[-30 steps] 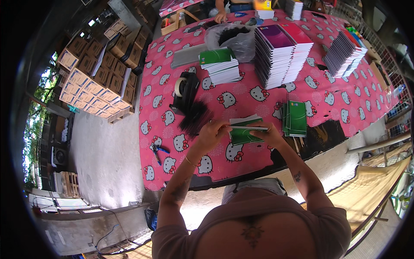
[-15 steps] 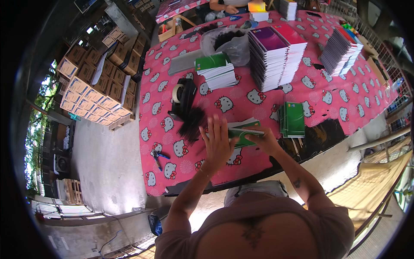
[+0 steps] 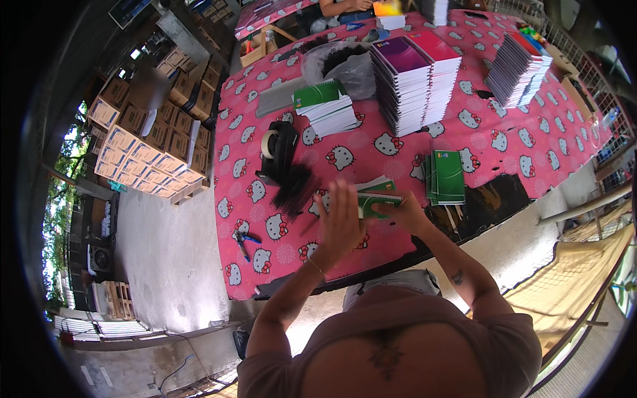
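My right hand (image 3: 407, 213) grips a green-covered notebook (image 3: 373, 210) by its right side, thumb on top. With fingers stretched out, my left hand (image 3: 341, 222) lies flat against the notebook's left edge, hiding that edge. Just behind it, another green notebook (image 3: 380, 185) lies on the table. Left of my left hand is a loose heap of thin black binding coils (image 3: 296, 190). A black tape dispenser (image 3: 281, 149) stands behind the coils, and blue-handled pliers (image 3: 245, 244) lie nearer me. To my right sits a small pile of green spiral notebooks (image 3: 448, 176).
Further back stand a green-topped notebook stack (image 3: 321, 99), tall purple (image 3: 401, 56) and red (image 3: 434, 48) stacks, and a plastic bag (image 3: 358, 78) of black coils. Another stack (image 3: 514, 73) is at right. A person's hand (image 3: 361, 5) shows across the table. Cartons (image 3: 142, 149) stand left.
The view has shifted a little. The held notebook sits slightly differently between my hands, with less of its cover showing. My left palm stays at its edge and my right hand keeps its grip.
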A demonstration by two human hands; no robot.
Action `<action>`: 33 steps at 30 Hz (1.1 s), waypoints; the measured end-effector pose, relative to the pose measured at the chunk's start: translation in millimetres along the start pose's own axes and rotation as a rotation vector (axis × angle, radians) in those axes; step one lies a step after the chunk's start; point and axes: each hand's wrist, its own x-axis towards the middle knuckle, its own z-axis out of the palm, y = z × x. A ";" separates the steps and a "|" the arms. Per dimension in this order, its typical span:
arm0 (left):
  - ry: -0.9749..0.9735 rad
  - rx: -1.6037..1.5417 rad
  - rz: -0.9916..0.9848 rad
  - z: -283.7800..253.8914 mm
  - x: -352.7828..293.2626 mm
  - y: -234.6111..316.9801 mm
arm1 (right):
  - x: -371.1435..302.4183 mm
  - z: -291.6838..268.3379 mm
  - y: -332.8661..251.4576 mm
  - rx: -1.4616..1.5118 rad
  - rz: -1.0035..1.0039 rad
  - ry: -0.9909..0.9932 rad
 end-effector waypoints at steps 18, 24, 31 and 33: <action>-0.158 -0.065 0.048 39.7 -7.1 11.4 | 6.3 -11.3 34.0 -0.210 -0.143 -0.017; -0.079 -0.027 0.061 60.8 -39.2 15.6 | 25.4 -3.6 58.2 -0.266 -0.365 0.003; -0.056 -0.116 0.155 61.5 -54.8 23.7 | 24.8 -3.4 57.3 -0.289 -0.383 0.114; -0.072 -0.136 0.095 59.3 -7.3 24.3 | 26.6 0.5 74.0 -0.362 -0.429 0.146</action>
